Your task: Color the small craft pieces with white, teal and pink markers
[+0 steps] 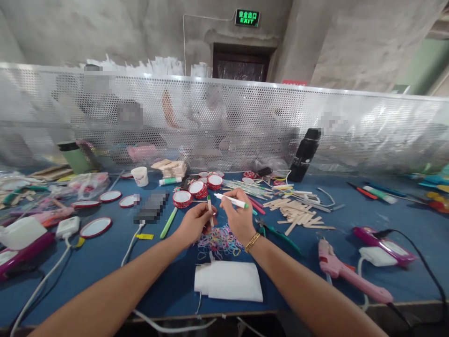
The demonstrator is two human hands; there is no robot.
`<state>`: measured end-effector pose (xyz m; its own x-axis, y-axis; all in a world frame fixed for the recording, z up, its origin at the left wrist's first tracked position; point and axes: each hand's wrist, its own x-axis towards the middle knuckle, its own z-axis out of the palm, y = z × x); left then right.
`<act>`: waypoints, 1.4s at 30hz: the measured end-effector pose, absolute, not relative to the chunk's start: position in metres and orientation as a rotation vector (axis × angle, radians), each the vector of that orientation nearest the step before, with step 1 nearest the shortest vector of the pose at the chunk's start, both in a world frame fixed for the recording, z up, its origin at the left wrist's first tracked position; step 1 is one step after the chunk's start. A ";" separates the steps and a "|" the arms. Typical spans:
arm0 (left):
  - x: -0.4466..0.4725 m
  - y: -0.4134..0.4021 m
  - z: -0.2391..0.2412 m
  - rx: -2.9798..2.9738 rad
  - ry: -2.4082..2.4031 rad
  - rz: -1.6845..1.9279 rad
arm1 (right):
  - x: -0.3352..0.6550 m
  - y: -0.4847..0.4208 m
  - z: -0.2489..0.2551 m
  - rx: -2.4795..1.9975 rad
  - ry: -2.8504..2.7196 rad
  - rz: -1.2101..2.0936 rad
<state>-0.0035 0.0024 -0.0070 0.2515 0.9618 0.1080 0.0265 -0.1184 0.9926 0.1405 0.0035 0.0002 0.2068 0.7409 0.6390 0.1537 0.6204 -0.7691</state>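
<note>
My left hand [197, 220] is closed around a pale craft stick [210, 208], which stands upright and has a green top end. In my right hand [238, 213] is a white marker pen [233, 201] with a green rear end, held like a pen. Its tip points left, close to the stick's green end; whether they touch I cannot tell. Below both hands lies a heap of small coloured rubber bands [220, 241]. Nearer me is a folded white cloth-like item [229, 281]. A green-handled pair of pliers [282, 236] lies right of my right hand.
Loose craft sticks [298, 213] are spread to the right, with a pink glue gun [342, 271] nearer me. Red-rimmed round pieces [182, 199] stand in stacks behind my hands. A black bottle [305, 157] and paper cup [140, 176] stand before the perforated metal screen [217, 121].
</note>
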 end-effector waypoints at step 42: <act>-0.004 0.015 -0.027 1.501 0.944 1.046 | 0.147 0.010 0.001 -0.857 -1.450 0.385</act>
